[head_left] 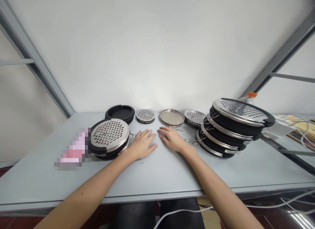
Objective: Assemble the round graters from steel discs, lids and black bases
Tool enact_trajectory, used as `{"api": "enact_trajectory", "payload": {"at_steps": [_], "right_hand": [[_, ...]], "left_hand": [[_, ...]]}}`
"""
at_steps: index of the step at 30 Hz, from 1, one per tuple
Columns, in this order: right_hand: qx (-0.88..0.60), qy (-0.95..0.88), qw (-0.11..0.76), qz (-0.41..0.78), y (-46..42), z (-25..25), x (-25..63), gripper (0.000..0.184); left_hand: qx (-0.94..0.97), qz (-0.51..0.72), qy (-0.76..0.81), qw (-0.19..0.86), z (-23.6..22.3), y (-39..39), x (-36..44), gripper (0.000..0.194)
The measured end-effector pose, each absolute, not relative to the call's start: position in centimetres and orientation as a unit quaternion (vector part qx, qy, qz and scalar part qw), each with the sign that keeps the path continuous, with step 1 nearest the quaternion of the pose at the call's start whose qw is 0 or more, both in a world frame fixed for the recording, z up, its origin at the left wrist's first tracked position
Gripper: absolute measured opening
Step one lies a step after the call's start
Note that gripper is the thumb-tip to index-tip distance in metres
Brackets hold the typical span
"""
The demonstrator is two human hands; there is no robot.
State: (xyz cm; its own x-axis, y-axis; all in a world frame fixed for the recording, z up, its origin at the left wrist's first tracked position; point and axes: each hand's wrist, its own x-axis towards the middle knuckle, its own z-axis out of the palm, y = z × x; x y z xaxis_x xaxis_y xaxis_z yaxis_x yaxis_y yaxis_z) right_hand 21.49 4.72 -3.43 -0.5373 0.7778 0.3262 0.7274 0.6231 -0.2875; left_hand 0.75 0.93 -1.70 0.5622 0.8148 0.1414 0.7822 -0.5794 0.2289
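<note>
On the grey table [157, 176], hands [142, 145] [172, 139] rest palm-down.

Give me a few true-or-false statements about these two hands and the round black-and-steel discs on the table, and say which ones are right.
1. The bare left hand lies palm down on the pale grey table, holding nothing. True.
2. The bare right hand grips a plain round steel disc. False: it lies palm down on the table, holding nothing, just in front of that plain round steel disc.
3. A tall, leaning stack of round black-and-steel perforated discs stands to the right of the right hand. True.
4. A bottle with an orange cap stands in front of that stack. False: the bottle with an orange cap is behind the stack, with only its top showing.
</note>
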Motion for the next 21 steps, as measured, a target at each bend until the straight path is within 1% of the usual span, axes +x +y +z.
{"api": "enact_trajectory", "payload": {"at_steps": [4,15,17,21], "right_hand": [[-0.441,-0.874,0.200,0.042,5.0,-4.2,21.7,0.046],[-0.435,-0.875,0.197,0.074,4.9,-3.7,22.0,0.049],[-0.445,-0.864,0.224,0.070,4.9,-3.5,21.9,0.046],[-0.489,-0.811,0.321,0.022,5.1,-2.8,21.8,0.033]], "left_hand": [[0.872,0.123,0.469,0.071,-1.8,0.9,0.9,0.045],[0.873,0.113,0.471,0.064,-1.4,0.7,1.0,0.045],[0.875,0.105,0.469,0.061,-1.4,0.7,0.9,0.046],[0.877,0.099,0.466,0.059,-1.4,0.8,0.9,0.047]]}}
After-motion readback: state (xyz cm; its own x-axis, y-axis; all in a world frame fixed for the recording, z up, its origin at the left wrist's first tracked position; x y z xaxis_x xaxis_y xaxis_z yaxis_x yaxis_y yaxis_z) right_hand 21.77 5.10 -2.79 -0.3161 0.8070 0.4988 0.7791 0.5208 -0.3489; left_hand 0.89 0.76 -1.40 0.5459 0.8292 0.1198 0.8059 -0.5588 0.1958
